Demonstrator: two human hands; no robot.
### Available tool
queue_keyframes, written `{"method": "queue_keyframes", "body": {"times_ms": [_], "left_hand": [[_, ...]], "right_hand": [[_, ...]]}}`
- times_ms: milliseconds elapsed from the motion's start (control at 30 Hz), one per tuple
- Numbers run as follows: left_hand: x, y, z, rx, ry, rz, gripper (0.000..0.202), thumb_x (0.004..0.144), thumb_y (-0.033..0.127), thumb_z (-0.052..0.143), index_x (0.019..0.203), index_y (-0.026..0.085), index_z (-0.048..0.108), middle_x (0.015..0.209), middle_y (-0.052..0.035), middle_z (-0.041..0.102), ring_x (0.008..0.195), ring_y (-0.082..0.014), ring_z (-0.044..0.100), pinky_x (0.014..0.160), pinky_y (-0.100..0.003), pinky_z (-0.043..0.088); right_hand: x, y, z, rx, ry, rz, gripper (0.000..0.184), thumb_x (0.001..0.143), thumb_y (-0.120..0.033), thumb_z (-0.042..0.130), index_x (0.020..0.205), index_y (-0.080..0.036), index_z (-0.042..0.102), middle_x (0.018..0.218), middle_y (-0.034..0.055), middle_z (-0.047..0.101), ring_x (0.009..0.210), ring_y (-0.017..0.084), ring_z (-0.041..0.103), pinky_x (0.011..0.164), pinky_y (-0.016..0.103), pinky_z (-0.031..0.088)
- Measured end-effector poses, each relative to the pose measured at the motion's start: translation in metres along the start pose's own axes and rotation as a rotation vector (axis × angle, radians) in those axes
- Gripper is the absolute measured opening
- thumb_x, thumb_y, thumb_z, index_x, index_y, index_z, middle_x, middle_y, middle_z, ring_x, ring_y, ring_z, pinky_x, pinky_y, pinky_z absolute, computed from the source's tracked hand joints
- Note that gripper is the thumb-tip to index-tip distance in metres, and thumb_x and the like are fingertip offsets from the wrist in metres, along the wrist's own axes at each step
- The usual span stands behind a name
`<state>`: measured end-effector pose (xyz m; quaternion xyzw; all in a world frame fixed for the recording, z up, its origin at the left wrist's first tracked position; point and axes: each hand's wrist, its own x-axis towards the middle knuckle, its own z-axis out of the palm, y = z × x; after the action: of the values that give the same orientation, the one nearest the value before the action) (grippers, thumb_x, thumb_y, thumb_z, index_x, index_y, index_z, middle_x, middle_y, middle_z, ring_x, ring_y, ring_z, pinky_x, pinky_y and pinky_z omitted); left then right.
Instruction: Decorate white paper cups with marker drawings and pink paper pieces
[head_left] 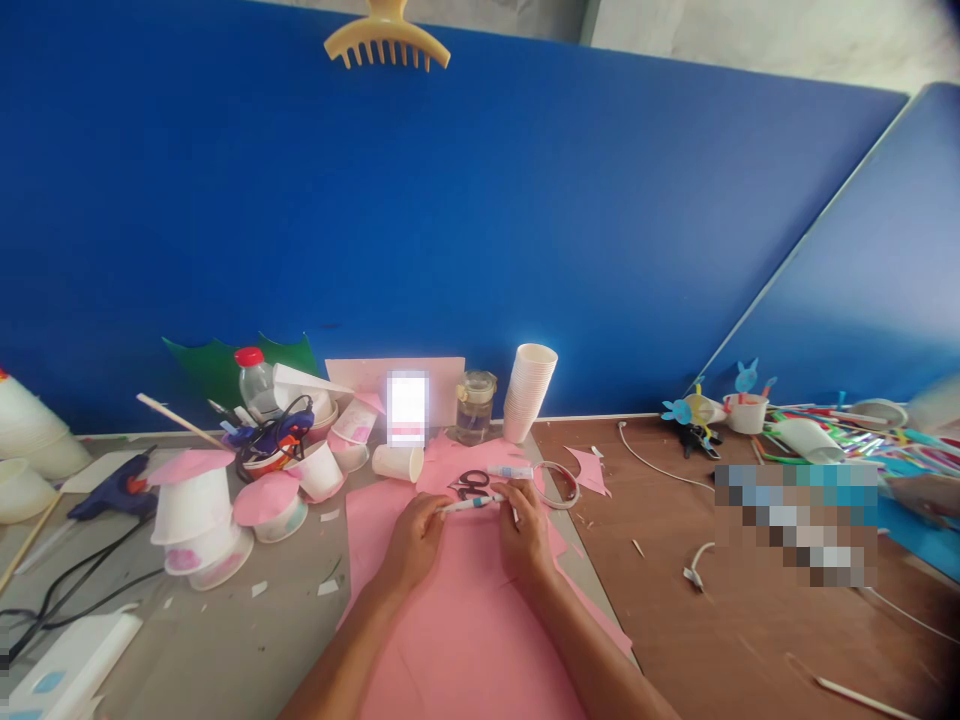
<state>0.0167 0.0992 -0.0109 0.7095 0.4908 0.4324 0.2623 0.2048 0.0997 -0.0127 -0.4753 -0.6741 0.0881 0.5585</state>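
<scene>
The left hand (417, 540) and right hand (525, 530) are pinching a slim white-and-blue pen (478, 503). White cups (529, 395) are nesting beside a jar (474, 412).

Clock centre: slim white pen with a blue band (472, 504), smooth plastic. Six o'clock: broad flat pink paper sheet (472, 610), matt. One o'clock: tall tapered stack of white paper cups (529, 395), matt. Twelve o'clock: clear cylindrical glass-like jar (475, 414), glossy, before a broad blue partition panel (480, 230), smooth with a soft sheen. Nine o'clock: dark-blue plastic glue gun (112, 490).
</scene>
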Motion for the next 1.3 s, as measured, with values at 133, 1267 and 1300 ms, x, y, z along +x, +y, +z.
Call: {"method": "queue_keyframes", "body": {"times_ms": [133, 1267, 1300], "left_hand": [[0.0, 0.0, 0.0, -0.013, -0.021, -0.006, 0.022, 0.086, 0.025, 0.046, 0.096, 0.022, 0.066, 0.094, -0.0056, 0.069, 0.089, -0.0199, 0.063, 0.081, -0.033, 0.05], [-0.017, 0.011, -0.002, 0.443, 0.188, 0.051, 0.033, 0.09, 0.018, 0.027, 0.1, 0.02, 0.058, 0.07, -0.0035, 0.069, 0.064, -0.0191, 0.064, 0.061, -0.03, 0.047], [-0.018, 0.012, -0.002, 0.461, 0.21, 0.075, 0.033, 0.089, 0.017, 0.027, 0.099, 0.019, 0.058, 0.069, -0.0035, 0.069, 0.062, -0.019, 0.064, 0.06, -0.03, 0.047]], "right_hand": [[-0.002, -0.004, 0.001, -0.083, -0.067, -0.079, 0.037, 0.083, -0.005, 0.04, 0.105, -0.021, 0.066, 0.085, 0.0082, 0.059, 0.079, 0.02, 0.057, 0.068, 0.034, 0.049], [-0.002, -0.039, -0.01, 0.13, -0.445, 0.066, 0.034, 0.094, -0.037, 0.037, 0.097, -0.02, 0.068, 0.092, 0.0088, 0.071, 0.081, 0.021, 0.067, 0.069, 0.028, 0.053], [-0.003, -0.039, -0.01, 0.135, -0.451, 0.072, 0.035, 0.094, -0.037, 0.037, 0.098, -0.02, 0.068, 0.093, 0.0092, 0.071, 0.082, 0.021, 0.067, 0.069, 0.028, 0.053]]}}
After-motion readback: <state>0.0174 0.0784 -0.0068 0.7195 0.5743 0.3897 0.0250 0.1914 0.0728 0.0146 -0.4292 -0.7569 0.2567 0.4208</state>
